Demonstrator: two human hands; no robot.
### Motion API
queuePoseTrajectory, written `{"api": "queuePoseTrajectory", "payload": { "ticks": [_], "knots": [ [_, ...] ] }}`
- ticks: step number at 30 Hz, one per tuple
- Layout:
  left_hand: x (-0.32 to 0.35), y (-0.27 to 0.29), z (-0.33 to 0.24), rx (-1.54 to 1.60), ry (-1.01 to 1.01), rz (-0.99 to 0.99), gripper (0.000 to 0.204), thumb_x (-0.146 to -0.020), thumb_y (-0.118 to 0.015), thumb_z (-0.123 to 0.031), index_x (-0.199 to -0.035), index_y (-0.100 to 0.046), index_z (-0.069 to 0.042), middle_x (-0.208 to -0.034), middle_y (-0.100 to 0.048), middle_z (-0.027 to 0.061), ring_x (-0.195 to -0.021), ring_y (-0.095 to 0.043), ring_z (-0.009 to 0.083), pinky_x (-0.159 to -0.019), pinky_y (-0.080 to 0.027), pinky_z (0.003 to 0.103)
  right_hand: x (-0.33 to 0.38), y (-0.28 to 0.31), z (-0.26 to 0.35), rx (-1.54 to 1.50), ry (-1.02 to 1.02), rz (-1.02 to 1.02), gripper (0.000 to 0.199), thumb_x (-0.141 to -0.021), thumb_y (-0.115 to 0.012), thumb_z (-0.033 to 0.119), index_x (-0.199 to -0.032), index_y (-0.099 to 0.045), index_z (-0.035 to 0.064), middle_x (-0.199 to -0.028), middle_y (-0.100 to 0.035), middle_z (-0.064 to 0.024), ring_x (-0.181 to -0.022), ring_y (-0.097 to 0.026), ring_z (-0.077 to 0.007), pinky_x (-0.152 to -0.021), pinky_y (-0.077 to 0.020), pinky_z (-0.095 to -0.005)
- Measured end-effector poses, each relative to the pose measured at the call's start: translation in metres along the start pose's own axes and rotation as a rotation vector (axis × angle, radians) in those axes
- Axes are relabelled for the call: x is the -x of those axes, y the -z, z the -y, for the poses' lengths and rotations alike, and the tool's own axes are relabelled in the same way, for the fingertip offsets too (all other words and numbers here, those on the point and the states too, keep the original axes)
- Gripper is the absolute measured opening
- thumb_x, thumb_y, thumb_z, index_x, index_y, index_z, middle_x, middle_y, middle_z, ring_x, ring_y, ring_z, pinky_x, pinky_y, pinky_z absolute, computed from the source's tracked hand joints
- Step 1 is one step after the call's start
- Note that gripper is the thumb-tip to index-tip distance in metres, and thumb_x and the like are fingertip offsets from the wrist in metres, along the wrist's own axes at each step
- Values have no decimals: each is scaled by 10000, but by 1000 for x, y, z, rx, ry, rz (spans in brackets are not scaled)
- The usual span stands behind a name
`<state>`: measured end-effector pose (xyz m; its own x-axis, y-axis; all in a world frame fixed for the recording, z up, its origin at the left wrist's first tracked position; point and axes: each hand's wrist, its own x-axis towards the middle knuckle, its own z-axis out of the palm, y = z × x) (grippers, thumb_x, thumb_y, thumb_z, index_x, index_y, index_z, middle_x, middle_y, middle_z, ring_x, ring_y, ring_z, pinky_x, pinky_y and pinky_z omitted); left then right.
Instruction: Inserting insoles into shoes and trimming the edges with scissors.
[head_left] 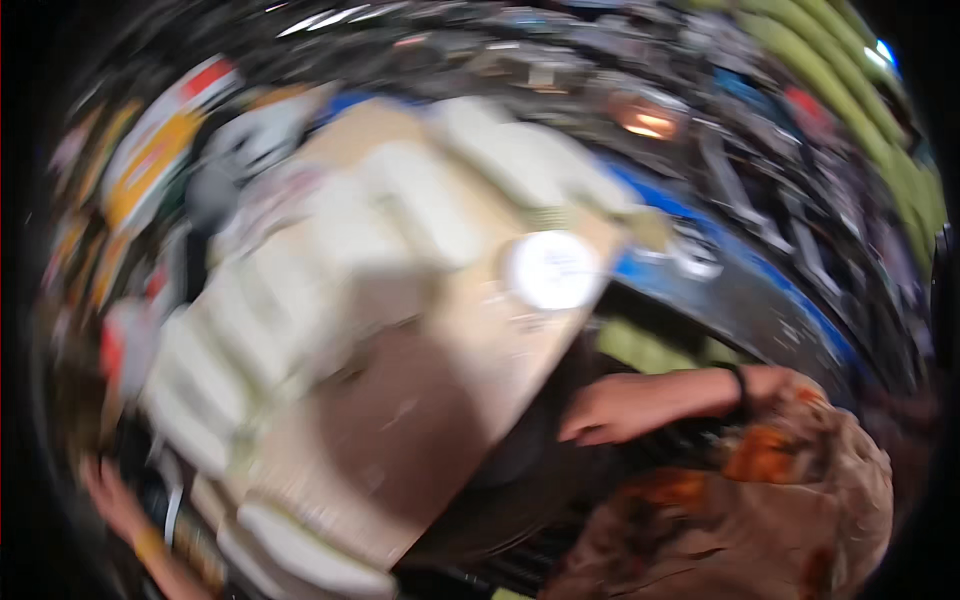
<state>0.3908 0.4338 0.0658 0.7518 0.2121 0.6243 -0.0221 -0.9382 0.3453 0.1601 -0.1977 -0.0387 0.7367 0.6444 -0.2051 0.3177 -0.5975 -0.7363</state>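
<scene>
My right hand (608,408) hangs just off the right edge of a light wooden tabletop (410,430). Its fingers curl downward, and nothing shows in them. A dark band circles that wrist. At the far lower left, my left hand (112,497) reaches out beside a dark object with a white rim (172,500); blur hides its fingers and whether it grips anything. Rows of pale, elongated, padded-looking pieces (225,335) lie along the tabletop's left and far sides. Near its right edge stands a round white-topped object (553,272). The whole picture is smeared by motion.
More pale pieces (300,545) lie at the table's near left corner. Beyond the right edge is a grey surface with a blue border (720,270). A yellow, white and red package (165,150) stands far left. Green padded shapes (840,80) line the upper right.
</scene>
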Motion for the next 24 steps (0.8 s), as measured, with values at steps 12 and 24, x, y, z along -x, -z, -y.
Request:
{"api": "queuePoseTrajectory", "payload": {
  "ticks": [12, 24],
  "knots": [
    [425, -54, -361, 374, -609, 1249, 374, -836, -564, -216, -1093, -516, 51, -951, -576, 240, -826, -575, 346, -721, -469, 375, 294, 85, -85, 86, -879, -519, 325, -711, -609, 181, -1026, -592, 103, -941, -614, -155, -870, -583, -329, -762, -466, -400],
    [458, -36, -422, 5, -636, 1003, 413, -839, -545, -396, -803, -584, 14, -584, -568, 205, -442, -523, 364, -403, -414, 421, 397, 207, -271, 462, -1201, -929, 265, -760, -539, 116, -1006, -579, 26, -912, -649, -128, -865, -629, -284, -676, -494, -399]
  ]
}}
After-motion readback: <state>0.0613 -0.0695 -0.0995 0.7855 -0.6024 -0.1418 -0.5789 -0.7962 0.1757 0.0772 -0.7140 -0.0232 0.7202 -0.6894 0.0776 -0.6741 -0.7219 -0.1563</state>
